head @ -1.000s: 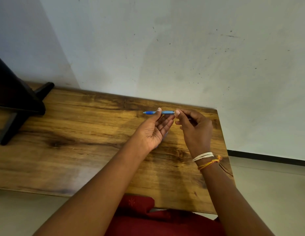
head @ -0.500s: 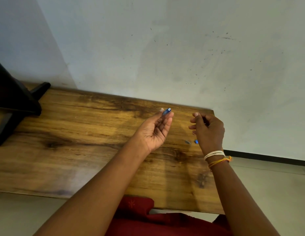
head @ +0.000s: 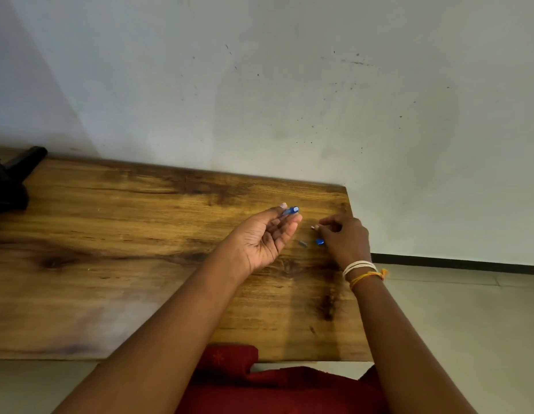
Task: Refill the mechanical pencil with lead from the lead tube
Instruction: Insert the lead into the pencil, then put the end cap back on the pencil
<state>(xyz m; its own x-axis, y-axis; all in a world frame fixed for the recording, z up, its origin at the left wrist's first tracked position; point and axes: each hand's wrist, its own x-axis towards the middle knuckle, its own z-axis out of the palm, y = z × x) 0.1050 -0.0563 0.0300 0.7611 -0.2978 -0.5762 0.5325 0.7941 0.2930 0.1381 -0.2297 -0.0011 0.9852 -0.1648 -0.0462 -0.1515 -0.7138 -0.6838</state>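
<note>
My left hand is palm up over the wooden table and holds the blue mechanical pencil between thumb and fingers, its end pointing toward the camera. My right hand rests on the table near the right edge, fingertips pinched on a small light-tipped piece; what it is I cannot tell. A small grey piece and a small blue piece lie on the table between the hands. No lead tube is clearly visible.
A black stand sits at the table's far left. The white wall runs along the table's back edge. The table's right edge lies just under my right wrist, with tiled floor beyond. Red cloth covers my lap.
The pencil was held level by both hands; my right hand pulled away and dropped to the table by the small pieces. My left hand turned the pencil end-on.
</note>
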